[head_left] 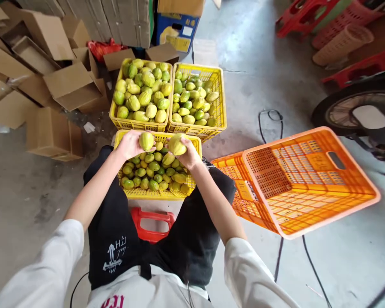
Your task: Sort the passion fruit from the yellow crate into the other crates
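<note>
My left hand (pixel 132 144) is closed around a yellow-green lemon (pixel 146 141). In my right hand (pixel 189 155) is another lemon (pixel 177 144), larger and paler, with its pointed end down. Both fruits are held side by side above the near yellow crate (pixel 156 195), which stands between my knees with several green and yellow lemons (pixel 153 167) inside. Just beyond it stand two more yellow crates. The left one (pixel 141 125) is heaped with large yellow-green lemons (pixel 144 97); the right one (pixel 222 102) is partly filled with greener lemons (pixel 192 102).
An orange crate (pixel 311 216) lies tipped on its side to my right. Open cardboard boxes (pixel 70 85) pile up at the left. A motorbike wheel (pixel 336 107) and black cables (pixel 279 256) are on the right. Part of a red stool (pixel 152 235) shows between my legs.
</note>
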`<control>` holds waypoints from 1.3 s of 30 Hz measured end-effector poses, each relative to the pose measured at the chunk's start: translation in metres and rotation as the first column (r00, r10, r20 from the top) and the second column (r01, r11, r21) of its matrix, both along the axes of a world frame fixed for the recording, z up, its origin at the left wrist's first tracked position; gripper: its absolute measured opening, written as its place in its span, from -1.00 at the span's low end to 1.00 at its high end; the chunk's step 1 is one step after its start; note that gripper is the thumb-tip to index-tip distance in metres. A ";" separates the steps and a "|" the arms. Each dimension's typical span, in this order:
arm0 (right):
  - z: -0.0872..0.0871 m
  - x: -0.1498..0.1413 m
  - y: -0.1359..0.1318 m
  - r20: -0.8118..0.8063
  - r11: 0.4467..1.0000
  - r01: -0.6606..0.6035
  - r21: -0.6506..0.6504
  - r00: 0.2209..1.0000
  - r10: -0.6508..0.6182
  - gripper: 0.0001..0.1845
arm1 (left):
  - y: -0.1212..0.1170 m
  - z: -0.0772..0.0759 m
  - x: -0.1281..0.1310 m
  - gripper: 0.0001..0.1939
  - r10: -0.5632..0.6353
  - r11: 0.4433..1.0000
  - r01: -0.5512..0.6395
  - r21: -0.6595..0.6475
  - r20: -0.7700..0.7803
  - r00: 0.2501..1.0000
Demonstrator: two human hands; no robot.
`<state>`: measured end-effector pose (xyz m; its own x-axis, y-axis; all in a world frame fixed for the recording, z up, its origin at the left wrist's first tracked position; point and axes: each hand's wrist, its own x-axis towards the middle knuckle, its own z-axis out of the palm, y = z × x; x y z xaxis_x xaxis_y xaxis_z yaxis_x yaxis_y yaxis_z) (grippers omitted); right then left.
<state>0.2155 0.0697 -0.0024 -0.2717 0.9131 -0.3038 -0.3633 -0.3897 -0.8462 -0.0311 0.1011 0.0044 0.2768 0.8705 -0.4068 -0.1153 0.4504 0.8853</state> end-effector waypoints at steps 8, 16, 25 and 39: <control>0.014 0.024 0.002 0.013 0.982 0.063 -0.179 0.998 -0.062 -0.41 | -0.006 -0.007 0.012 -0.46 0.064 0.998 -0.066 0.003 0.235 0.970; -0.003 0.024 0.013 -0.309 0.994 0.036 -0.100 0.949 -0.066 -0.43 | -0.002 -0.002 0.029 -0.72 0.184 0.977 -0.124 -0.175 0.390 0.902; -0.007 -0.005 0.009 -0.452 0.961 0.116 -0.249 0.864 -0.221 -0.63 | -0.008 0.003 0.040 -0.70 0.314 0.908 -0.126 -0.400 0.450 0.836; 0.000 -0.006 0.010 -0.461 0.971 0.107 -0.215 0.865 -0.197 -0.55 | -0.002 0.013 0.032 -0.72 0.481 0.859 -0.337 -0.385 0.382 0.789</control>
